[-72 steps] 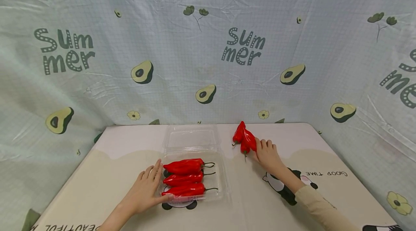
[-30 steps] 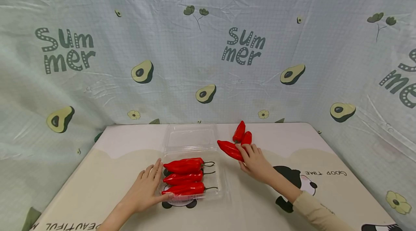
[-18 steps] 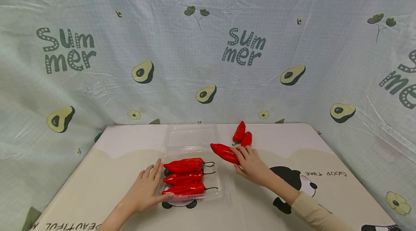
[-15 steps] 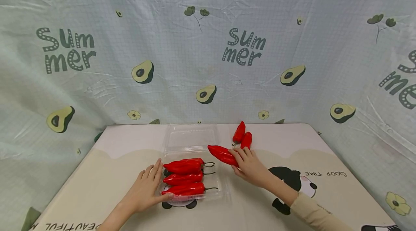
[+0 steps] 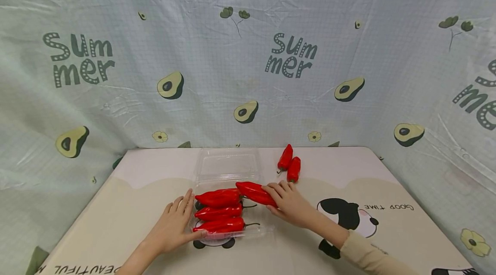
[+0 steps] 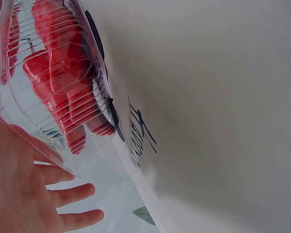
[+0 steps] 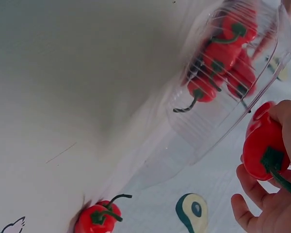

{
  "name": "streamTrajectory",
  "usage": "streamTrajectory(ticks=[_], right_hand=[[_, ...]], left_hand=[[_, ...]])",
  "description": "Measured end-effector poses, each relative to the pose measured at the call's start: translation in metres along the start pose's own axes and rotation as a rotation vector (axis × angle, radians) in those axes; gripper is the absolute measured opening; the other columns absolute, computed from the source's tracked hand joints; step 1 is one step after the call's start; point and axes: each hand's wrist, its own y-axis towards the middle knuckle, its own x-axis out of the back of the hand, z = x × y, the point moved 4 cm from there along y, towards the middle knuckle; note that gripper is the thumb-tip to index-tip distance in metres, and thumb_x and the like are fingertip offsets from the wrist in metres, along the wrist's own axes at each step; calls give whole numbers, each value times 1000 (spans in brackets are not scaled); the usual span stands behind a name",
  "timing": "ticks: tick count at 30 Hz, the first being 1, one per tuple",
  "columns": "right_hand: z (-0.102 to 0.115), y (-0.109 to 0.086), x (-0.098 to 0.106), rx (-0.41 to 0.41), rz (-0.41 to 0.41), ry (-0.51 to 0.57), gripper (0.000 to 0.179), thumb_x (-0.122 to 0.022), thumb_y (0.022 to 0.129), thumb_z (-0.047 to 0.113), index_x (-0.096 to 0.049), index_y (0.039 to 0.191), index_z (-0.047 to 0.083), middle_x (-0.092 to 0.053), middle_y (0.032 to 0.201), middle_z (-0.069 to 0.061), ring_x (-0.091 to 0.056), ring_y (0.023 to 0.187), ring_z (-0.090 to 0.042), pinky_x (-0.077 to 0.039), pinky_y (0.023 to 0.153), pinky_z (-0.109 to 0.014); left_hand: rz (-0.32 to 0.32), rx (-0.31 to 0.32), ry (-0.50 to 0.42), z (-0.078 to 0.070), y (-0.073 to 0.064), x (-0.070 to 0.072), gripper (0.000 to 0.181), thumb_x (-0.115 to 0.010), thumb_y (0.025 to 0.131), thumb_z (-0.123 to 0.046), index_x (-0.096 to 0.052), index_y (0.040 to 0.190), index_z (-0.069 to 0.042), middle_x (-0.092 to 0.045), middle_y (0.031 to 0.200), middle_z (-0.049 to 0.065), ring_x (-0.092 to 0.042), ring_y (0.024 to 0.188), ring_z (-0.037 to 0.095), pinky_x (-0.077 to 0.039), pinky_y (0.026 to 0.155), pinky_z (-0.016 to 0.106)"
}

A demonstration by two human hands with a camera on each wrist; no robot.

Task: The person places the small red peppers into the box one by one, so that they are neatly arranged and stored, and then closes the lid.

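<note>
right hand (image 5: pixel 287 202) pinches a pepper (image 5: pixel 253 192) over the clear box (image 5: pixel 253 233); best eased down gently beside the peppers inside (image 5: pixel 218 213), while the left hand (image 5: pixel 172 228), fingers spread, steadies the box.

Pale pink and beige worktop (image 5: pixel 112 219), printed with pandas (image 5: pixel 348 215) and inverted lettering (image 5: pixel 389 207). Directly on it, near the middle: a clear plastic clamshell box (image 5: pixel 257 232), lid (image 5: pixel 228 165) folded back. To its right, toward the far edge: two pointed red peppers (image 5: pixel 293 169), close together.
</note>
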Motion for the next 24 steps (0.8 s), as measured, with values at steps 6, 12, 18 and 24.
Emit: streamTrajectory(ticks=[6,12,18,24], right_hand=[[7,3,-1,32,-4,33,51,-62,80,35,-46,124,15,-56,111,1,-43,92,-13,-36,78,-30],[14,7,0,44,12,65,50,-60,81,36,-46,125,17,-56,112,2,-44,92,-11,-36,73,-27],[20,11,-2,60,26,79,50,-60,81,35,-45,125,17,-55,113,3,-43,92,-11,-36,73,-26],[27,15,-2,73,20,83,48,-60,82,35,-45,125,18,-54,113,5,-43,92,-11,-37,74,-26]], left_hand=[[-7,-7,6,0,-1,1,98,-48,72,-70,-35,133,6,-30,143,19,-39,121,37,-34,94,56],[-5,-3,1,1,-1,0,98,-48,73,-70,-34,133,6,-29,143,19,-38,121,37,-33,95,56],[-2,-2,-2,1,-1,-1,98,-48,72,-70,-34,134,5,-29,144,18,-38,121,37,-33,95,57],[-9,-9,-1,1,0,0,98,-49,72,-69,-34,134,5,-29,144,19,-38,122,37,-33,95,57]])
